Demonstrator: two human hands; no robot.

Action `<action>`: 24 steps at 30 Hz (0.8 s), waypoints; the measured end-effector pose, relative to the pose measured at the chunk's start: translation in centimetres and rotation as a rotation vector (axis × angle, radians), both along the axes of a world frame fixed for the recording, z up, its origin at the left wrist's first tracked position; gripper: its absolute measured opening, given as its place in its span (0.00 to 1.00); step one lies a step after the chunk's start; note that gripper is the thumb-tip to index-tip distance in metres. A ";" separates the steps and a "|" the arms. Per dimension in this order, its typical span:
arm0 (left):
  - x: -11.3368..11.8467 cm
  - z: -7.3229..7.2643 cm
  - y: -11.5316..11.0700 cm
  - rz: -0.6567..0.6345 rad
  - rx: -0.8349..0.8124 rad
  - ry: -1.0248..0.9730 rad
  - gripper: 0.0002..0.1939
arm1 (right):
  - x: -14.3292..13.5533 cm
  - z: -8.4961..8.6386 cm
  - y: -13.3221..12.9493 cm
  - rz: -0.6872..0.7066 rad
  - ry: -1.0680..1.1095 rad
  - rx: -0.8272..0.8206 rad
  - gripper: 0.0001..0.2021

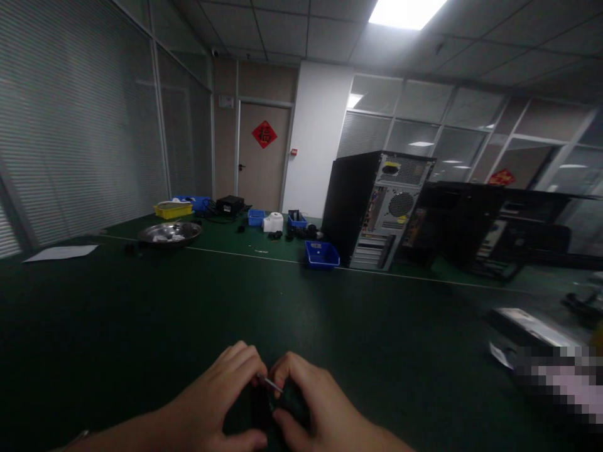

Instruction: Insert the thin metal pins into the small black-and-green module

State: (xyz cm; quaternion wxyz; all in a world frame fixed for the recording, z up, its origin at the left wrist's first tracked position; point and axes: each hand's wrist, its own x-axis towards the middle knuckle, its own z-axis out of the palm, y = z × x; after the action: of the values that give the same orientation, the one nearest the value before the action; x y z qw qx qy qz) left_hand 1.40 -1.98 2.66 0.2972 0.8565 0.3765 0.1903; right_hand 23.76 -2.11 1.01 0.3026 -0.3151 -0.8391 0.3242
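Matt green table (141, 326), shiny metal bowl (170, 232)

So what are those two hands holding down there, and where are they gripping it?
A small dark object, pinched between both hands: left hand and right hand. A thin metal pin sticks out between the fingertips. What it is cannot be told.

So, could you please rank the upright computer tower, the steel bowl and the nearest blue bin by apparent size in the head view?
1. computer tower
2. steel bowl
3. blue bin
The tower is plainly largest.
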 end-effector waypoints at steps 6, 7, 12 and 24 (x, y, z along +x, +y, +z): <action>0.3 0.7 0.0 -0.030 -0.026 -0.019 0.17 | -0.2 -0.1 0.0 -0.006 0.065 0.030 0.17; 0.3 0.8 -0.1 -0.023 -0.042 -0.031 0.18 | -0.2 -0.1 -0.1 -0.013 0.081 0.034 0.17; 0.0 0.4 0.3 0.070 -0.114 -0.078 0.21 | -0.3 0.1 -0.2 -0.075 0.149 0.048 0.16; -0.1 -0.1 0.4 0.059 -0.179 -0.153 0.19 | -0.3 0.1 -0.2 -0.073 0.186 0.125 0.14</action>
State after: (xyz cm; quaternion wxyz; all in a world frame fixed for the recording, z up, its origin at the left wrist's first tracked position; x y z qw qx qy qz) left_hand 1.27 -1.54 2.55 0.3947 0.7980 0.3934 0.2296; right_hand 23.44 -2.35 1.12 0.4099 -0.2946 -0.8138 0.2881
